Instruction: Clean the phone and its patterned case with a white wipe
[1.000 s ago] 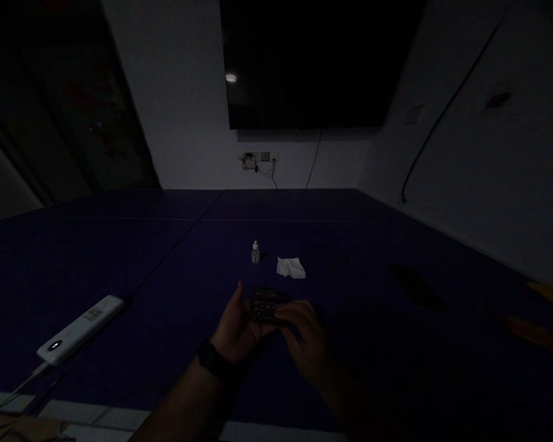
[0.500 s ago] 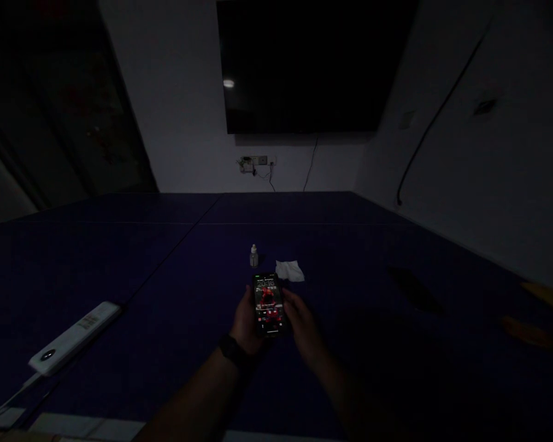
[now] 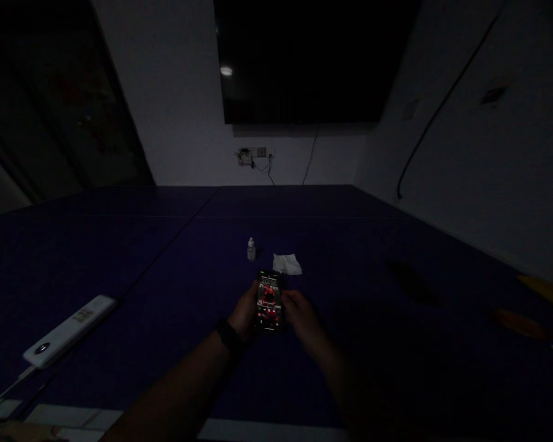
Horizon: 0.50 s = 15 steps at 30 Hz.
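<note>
A smartphone [image 3: 269, 301] with a lit lock screen reading 20:16 is held upright above the dark blue table [image 3: 175, 350]. My left hand [image 3: 244, 312], with a dark watch on its wrist, is closed around the phone's left edge. On the other edge, my right hand [image 3: 303, 316] grips the phone, its thumb and fingers at the side. Just beyond the phone lies a crumpled white tissue [image 3: 287, 264]. A small clear bottle with a white cap [image 3: 251, 250] stands to the tissue's left.
To the left lies a white power bank [image 3: 71, 330] with a cable plugged in. Dim orange [image 3: 520, 323] and yellow [image 3: 546, 291] objects rest at the right. A large dark television [image 3: 317, 61] hangs on the far wall above the sockets [image 3: 261, 152]. The room is very dark.
My view has tilted slightly, so the wall and table things sit a little higher. Both hands still hold the phone, which is turned a bit more upright and dimmer.
</note>
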Tool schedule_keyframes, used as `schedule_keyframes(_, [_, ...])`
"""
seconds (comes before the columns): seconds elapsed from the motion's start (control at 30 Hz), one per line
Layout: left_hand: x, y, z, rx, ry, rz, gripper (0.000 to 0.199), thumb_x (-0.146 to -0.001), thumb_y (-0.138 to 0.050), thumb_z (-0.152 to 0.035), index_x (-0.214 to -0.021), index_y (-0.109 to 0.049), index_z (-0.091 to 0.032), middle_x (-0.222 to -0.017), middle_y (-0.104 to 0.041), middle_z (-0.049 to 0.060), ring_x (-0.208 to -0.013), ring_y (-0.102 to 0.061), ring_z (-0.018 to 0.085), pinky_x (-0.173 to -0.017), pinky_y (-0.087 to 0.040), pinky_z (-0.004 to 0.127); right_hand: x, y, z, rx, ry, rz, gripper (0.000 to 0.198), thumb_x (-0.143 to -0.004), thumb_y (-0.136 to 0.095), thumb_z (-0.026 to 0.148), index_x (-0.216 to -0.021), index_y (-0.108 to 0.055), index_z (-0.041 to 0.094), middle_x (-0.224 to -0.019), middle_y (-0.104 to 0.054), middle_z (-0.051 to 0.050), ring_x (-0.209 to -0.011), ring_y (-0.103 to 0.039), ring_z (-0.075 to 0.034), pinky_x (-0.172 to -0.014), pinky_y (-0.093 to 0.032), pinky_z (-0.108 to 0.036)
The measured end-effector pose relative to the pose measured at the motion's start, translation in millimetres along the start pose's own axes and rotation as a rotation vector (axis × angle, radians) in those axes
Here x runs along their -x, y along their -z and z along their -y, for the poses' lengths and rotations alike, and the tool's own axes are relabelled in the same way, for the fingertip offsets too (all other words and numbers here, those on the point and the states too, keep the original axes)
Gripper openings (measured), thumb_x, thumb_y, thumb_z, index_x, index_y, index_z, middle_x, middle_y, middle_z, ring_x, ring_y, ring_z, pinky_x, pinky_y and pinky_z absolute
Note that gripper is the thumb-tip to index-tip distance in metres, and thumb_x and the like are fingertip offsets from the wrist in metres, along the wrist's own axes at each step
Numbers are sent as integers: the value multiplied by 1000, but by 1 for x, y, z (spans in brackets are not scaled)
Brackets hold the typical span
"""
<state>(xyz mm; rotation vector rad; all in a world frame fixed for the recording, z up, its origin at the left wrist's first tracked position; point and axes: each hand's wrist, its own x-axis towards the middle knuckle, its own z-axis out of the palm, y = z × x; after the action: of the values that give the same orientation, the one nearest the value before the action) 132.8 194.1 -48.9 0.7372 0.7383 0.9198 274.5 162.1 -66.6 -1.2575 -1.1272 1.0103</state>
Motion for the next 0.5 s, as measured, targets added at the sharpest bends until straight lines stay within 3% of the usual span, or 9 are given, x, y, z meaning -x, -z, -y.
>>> schedule_keyframes(0.13, [-3, 11, -7, -187, -12, -5, 52, -93, -57, -62, -98, -70, -12, -83, -74, 9, -72, -69, 20, -69, -50, 30, -11, 6, -8, 66, -7, 17, 20, -83, -59, 38, -88, -69, 21, -86, -78, -7, -80, -74, -25, -68, -58, -35])
schedule_keyframes(0.27, [-4, 23, -15, -388, -16, -10, 47, -90, -66, -57, -86, -70, -10, -72, -69, 5, -62, -64, 17, -60, -47, 27, -13, 13, -7, 155, 23, 50, 17, -82, -57, 29, -90, -71, 21, -84, -78, -5, -81, -74, -22, -71, -57, -34])
schedule_keyframes(0.43, [-4, 29, -21, -518, -61, -37, 29, -99, -61, -40, -112, -64, -14, -106, -67, 5, -87, -68, 18, -77, -58, 36, -14, 16, -10, 247, 46, 63, 16, -80, -60, 22, -91, -72, 22, -87, -78, -4, -77, -74, -19, -68, -56, -30])
schedule_keyframes(0.5, [-4, 29, -22, -529, -114, -68, 28, -100, -60, -40, -111, -65, -15, -107, -68, 5, -88, -67, 18, -79, -58, 36, -15, 18, -12, 278, 52, 49, 16, -78, -62, 22, -90, -72, 22, -85, -78, -4, -74, -73, -19, -63, -55, -29])
